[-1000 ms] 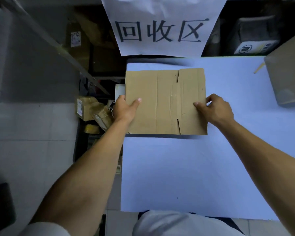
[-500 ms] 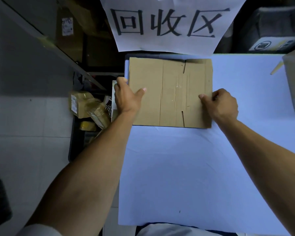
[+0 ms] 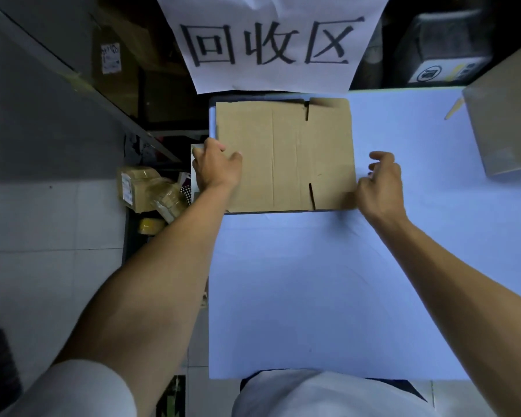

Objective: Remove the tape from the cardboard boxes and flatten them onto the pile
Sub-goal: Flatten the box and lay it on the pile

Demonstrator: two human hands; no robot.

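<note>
A flattened brown cardboard box [image 3: 283, 155] lies flat at the far left corner of the light-blue table [image 3: 313, 296], just below a white paper sign [image 3: 271, 40]. My left hand [image 3: 217, 167] is at the box's left edge, thumb lying on top and fingers curled down over the edge. My right hand [image 3: 382, 182] hovers at the box's right edge with its fingers loosely curled and nothing in them. A second, unflattened cardboard box [image 3: 506, 115] stands at the table's far right.
A thin tan strip [image 3: 453, 108] lies on the table beside the standing box. Left of the table, on the floor, are taped brown packages [image 3: 145, 188] and a yellow tape roll [image 3: 151, 225]. A dark bin [image 3: 442, 49] stands behind the table.
The flattened box was slid away from me to the table's far edge under the sign. My right hand has let go of its right edge and opened.
</note>
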